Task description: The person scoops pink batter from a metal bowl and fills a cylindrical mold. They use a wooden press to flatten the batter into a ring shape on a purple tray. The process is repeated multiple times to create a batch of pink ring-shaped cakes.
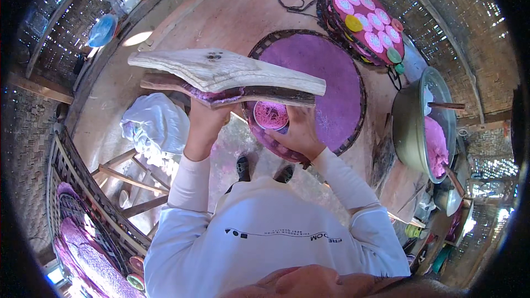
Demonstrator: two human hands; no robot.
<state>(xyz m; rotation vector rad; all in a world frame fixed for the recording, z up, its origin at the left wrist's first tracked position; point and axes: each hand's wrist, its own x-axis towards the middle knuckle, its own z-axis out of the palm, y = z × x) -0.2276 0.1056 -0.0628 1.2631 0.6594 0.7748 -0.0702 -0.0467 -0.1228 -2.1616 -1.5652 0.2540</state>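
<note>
A wooden hand press (226, 74), made of a pale carved upper bar over a darker lower bar, lies crosswise in front of me. Pink dough residue clings between the bars. My left hand (207, 124) is closed around the lower bar near its left part; some fingers are hidden by the wood. Below the right half of the press is a small round mould (271, 115) filled with pink strands. My right hand (301, 132) curls round the mould's right side, its thumb under the near rim and its other fingertips hidden beneath the press.
Behind the mould is a large round woven tray (323, 77) covered in purple. Stacked trays with pink, yellow and green rounds (367, 19) stand at the far right. A big metal basin (414, 127) holds pink dough. At left are a white sack (154, 124) and wooden stool legs (135, 179).
</note>
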